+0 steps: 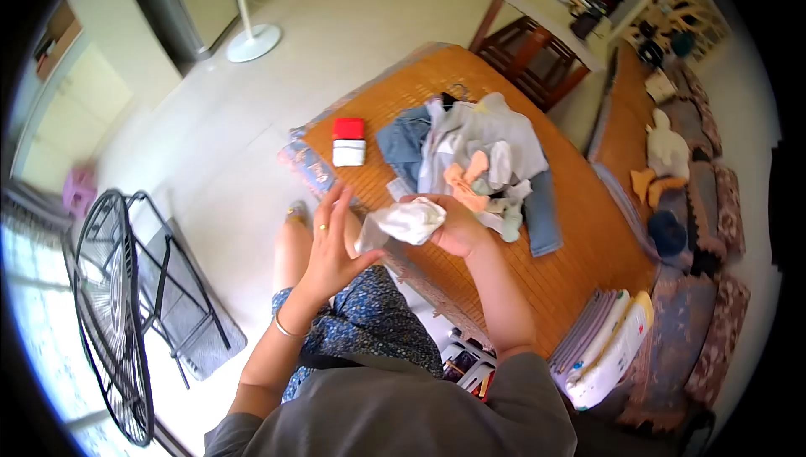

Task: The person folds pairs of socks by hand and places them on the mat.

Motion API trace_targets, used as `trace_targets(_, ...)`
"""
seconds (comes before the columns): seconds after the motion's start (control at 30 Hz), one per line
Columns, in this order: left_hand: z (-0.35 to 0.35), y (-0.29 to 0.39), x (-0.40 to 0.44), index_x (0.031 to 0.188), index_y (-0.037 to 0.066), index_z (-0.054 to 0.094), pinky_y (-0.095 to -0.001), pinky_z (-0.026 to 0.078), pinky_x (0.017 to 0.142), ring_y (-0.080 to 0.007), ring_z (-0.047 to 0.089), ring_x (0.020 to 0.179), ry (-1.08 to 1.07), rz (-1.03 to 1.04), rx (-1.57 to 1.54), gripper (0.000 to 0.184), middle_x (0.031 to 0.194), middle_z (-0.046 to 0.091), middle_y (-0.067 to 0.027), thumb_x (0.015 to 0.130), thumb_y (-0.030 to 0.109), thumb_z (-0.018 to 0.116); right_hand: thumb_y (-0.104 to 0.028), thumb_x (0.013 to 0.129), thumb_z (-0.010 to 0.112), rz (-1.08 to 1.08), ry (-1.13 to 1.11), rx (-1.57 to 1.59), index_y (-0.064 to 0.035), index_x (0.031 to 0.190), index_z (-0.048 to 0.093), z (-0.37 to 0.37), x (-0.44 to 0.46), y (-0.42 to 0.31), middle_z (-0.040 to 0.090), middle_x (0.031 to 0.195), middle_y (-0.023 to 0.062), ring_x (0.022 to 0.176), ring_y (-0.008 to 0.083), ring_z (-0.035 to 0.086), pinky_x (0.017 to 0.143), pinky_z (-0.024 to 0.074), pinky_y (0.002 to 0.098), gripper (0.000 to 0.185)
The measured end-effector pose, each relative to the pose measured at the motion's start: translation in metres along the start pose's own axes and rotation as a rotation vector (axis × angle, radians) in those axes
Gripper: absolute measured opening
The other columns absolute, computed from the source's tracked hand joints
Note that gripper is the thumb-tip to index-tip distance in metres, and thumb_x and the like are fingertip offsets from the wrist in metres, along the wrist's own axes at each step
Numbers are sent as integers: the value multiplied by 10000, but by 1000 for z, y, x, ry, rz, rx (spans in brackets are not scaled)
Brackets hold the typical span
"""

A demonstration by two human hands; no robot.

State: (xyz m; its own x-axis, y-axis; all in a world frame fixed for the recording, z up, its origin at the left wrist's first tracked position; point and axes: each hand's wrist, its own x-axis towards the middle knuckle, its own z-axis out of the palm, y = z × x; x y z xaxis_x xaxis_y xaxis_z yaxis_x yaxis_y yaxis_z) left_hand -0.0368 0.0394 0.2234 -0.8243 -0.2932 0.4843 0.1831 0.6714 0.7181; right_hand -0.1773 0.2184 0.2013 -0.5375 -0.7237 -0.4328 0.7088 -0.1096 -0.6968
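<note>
My right hand (pixel 460 228) is closed on a bunched white sock (pixel 405 223), held above the near edge of the mat-covered seat. Beside the sock's loose end, my left hand (pixel 330 243) is open with its fingers spread; whether its thumb touches the fabric I cannot tell. Just beyond my hands lies a loose heap of clothes: a light grey top (pixel 512 133), blue jeans (pixel 543 217), orange socks (pixel 464 184) and several pale socks. Left of the heap sit a folded red cloth (pixel 348 128) and a folded white cloth (pixel 348 153).
A woven brown mat (pixel 588 247) covers the wide seat under the clothes. Folded textiles (pixel 600 344) are stacked at its right. Cushions and a plush toy (pixel 667 150) line the sofa. A black fan (pixel 113 314) stands at left, a white fan (pixel 252 41) farther back, a table (pixel 546 16) beyond.
</note>
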Motion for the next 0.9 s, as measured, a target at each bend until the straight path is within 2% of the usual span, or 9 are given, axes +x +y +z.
trace_targets(0.1,-25,-12,1,1219,-5,524,-392,429,964,-317,523,1105,-164,38,-91,588,1184,530,-171,702,112,779,-205,918,602,48,0,-303,-21,1031,605,27,26,35,659,872,54,690,125,642,598,545,250,215)
trace_targets(0.13,-22,-28,-8,1134,-14,573,-334,456,930,-234,563,1046,-176,-106,-312,375,1119,576,-121,795,75,708,-220,930,591,-41,-15,-355,-45,921,597,38,33,46,631,749,35,566,112,596,530,510,229,175)
trace_targets(0.17,-22,-41,-22,1134,-14,573,-334,456,930,-234,563,1046,-144,-131,-295,375,1119,576,-121,795,75,708,-224,924,597,-185,2,-559,-48,832,580,52,40,58,607,687,35,535,100,582,487,485,223,198)
trace_targets(0.23,-14,-59,-39,1118,-7,570,-304,453,917,-170,563,1024,-25,-397,-916,246,1079,597,-68,883,49,617,-252,895,618,-243,104,-768,-39,803,578,71,39,63,614,660,77,499,168,592,489,486,288,235)
trace_targets(0.33,-10,-66,-53,1163,10,536,-293,437,946,-137,549,1060,50,-480,-1023,229,1128,583,-50,939,56,544,-267,861,636,-584,289,-1241,-37,769,568,87,43,74,619,668,124,529,282,607,528,491,378,257)
trace_targets(0.43,-7,-66,-59,1216,18,502,-297,444,964,-143,558,1082,98,-585,-1157,274,1176,576,-59,951,80,533,-273,855,623,-605,425,-1491,-54,847,569,105,37,74,620,697,145,605,359,611,587,491,442,226)
trace_targets(0.57,-1,-67,-63,1246,26,498,-313,480,953,-153,569,1100,109,-674,-1418,312,1200,581,-62,947,95,548,-177,852,628,-766,554,-1377,-49,844,530,124,32,80,619,725,132,636,360,606,541,460,434,161)
trace_targets(0.73,0,-65,-60,1260,29,496,-323,495,943,-170,573,1115,158,-674,-1498,327,1202,587,-75,946,104,548,-53,831,635,-991,339,-1212,-35,984,572,133,20,77,569,1038,149,787,298,610,654,491,377,167)
trace_targets(0.9,-5,-59,-55,1245,22,509,-350,513,928,-191,597,1071,243,-743,-1617,304,1185,589,-94,948,84,529,-104,787,694,-911,298,-1223,-75,962,622,135,13,81,533,1108,110,845,282,592,687,502,375,191)
